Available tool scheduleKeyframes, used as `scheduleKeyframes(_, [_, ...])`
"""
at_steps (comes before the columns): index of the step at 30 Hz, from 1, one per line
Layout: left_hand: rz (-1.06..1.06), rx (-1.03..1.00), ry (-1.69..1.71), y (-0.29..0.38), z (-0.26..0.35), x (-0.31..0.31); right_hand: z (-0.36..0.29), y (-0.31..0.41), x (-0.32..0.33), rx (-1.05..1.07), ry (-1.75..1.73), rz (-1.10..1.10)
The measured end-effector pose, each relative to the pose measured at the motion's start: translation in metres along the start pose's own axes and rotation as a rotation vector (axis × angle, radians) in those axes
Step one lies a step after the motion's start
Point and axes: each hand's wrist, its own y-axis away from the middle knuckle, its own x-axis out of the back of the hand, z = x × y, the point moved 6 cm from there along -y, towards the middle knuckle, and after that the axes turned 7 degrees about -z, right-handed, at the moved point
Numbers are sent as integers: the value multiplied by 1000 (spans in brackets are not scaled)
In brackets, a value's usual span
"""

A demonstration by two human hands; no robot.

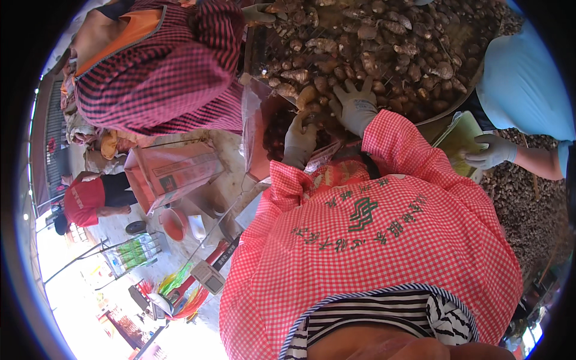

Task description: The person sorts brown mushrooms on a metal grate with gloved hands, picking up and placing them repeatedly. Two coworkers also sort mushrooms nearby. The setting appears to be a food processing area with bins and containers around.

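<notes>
Brown, rough-skinned tubers that look like taro corms (324, 45) lie heaped on a dark, wet tray (257, 54) before me. My right hand (355, 108), in a grey glove, rests palm down with fingers spread at the near edge of the heap. Beside it my left hand (300, 139), gloved too, has bent fingers above the mouth of a red container or sack (258, 153). A paler tan tuber (307, 97) lies right by the left fingertips; whether they grip anything is hidden. Dark tubers (276, 137) sit inside the red container.
At left a person in a dark red checked smock (157, 85) reaches a gloved hand (258, 14) to the tray. On the right, another person's gloved hand (492, 150) holds a yellow-green container (465, 139). A pink sack (173, 173), a red bucket (173, 223) and a scale display (208, 276) stand lower left.
</notes>
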Motion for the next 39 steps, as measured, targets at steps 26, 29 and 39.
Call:
scheduleKeyframes(26, [-108,-602,-295,24,107,-69,-6,47,-52,77,-2289,-322])
scheduleKeyframes(29, [-257,-834,-505,29,118,-112,49,91,-24,160,-2119,-82])
scheduleKeyframes(39, [-143,-612,-1198,-24,50,-77,289,197,7,-721,-423,-49])
